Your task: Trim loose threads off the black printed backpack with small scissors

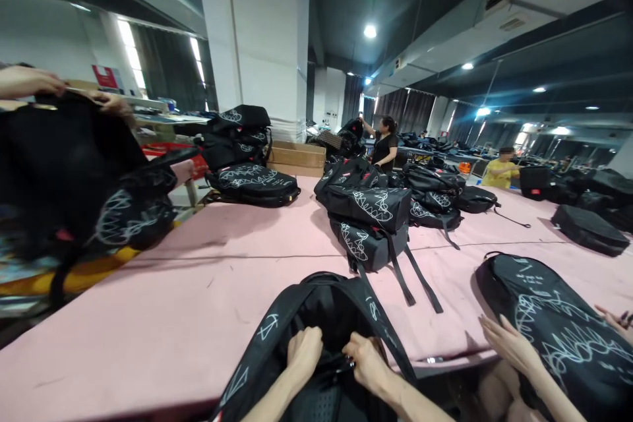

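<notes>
A black backpack [316, 316] with white drawings lies at the near edge of the pink table [198, 303], its top facing me. My left hand [304, 351] is curled into a fist gripping the fabric at the bag's opening. My right hand [364, 359] is closed beside it, pinching what looks like a zipper pull on the same bag. Both forearms reach in from the bottom of the view.
Another person's hands [509, 343] rest on a second printed backpack [554, 323] at the right. Piles of black backpacks [373, 217] stand mid-table and further back [247, 178]. A person at far left holds up a bag [64, 171]. Workers stand behind, near cardboard boxes [297, 157].
</notes>
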### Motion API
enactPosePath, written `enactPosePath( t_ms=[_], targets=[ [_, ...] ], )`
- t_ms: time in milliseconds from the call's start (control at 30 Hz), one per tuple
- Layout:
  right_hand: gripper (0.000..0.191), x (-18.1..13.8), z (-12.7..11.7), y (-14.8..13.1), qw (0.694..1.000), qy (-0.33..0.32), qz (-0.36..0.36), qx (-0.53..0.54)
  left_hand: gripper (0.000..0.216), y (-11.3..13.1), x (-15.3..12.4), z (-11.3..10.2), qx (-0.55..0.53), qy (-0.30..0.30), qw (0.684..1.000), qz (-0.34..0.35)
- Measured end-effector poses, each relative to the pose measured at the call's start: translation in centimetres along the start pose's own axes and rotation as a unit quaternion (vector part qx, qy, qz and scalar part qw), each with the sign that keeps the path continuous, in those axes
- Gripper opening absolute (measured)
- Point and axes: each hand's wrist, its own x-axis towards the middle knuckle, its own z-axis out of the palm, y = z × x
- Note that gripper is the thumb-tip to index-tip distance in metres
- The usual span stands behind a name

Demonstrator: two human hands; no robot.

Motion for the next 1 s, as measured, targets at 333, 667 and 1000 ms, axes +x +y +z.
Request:
enactPosePath(
  t_ms=[333,667,1000],
  targets=[
    [0.032,1.6,-3.7,-0.4,0.996,-0.067,-0.05,-0.01,0.027,-0.3,-0.5,0.0,-0.018,-0.01,1.0,0.001],
    [0.027,2.2,-4.0,0.2,0.998,-0.06,-0.032,-0.002,0.029,-0.3,0.3,0.3,-0.013,-0.013,1.0,-0.011],
    [0.016,6.0,-4.8,0.8,0.991,0.012,-0.094,-0.09,0.026,-0.5,-0.2,-0.6,-0.048,-0.012,0.999,-0.014]
  ],
)
